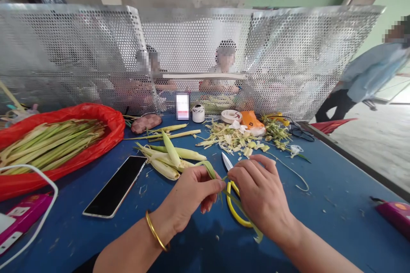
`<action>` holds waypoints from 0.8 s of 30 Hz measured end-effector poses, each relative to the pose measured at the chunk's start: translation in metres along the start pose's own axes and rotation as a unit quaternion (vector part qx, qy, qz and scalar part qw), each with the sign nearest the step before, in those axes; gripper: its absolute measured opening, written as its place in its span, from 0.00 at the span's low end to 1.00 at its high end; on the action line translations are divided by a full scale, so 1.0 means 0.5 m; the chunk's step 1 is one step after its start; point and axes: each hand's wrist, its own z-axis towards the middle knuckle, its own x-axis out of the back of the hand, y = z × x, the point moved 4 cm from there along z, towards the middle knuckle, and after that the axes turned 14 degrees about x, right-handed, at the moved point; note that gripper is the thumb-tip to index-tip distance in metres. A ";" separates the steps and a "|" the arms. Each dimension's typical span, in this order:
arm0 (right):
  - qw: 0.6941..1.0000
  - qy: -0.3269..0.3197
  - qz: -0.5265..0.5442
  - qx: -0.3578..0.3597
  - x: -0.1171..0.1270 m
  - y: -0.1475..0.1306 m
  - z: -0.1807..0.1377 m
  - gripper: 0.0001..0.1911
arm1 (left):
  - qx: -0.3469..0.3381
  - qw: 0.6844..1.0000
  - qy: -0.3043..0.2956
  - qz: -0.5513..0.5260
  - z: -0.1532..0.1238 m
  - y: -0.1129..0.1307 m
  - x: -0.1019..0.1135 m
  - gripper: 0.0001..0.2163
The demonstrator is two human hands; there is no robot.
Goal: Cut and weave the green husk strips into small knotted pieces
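My left hand (188,194), with a gold bangle at the wrist, is closed in a pinch on a green leaf strip (209,169). My right hand (265,200) is also closed, its fingertips on the strip close beside the left ones. A loose end of the leaf hangs below my right hand. Under the hands lie scissors (238,217) with yellow handles, blades pointing away. Just beyond the left hand rests a group of pale green pieces wrapped in leaf (173,158), pointed like small corn cobs. The exact spot where the fingertips meet is partly hidden.
A red plastic bag (120,126) of long leaf strips (57,138) stands left, near a phone (117,187). Leaf scraps (224,136), a tape roll (231,116) and an orange packet (253,120) lie at the back, before a perforated metal screen (195,30). A person (368,72) stands right.
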 end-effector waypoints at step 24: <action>0.999 0.028 0.021 0.021 -0.010 0.010 -0.004 0.13 | 0.031 0.999 0.012 0.023 0.011 -0.011 -0.002 0.13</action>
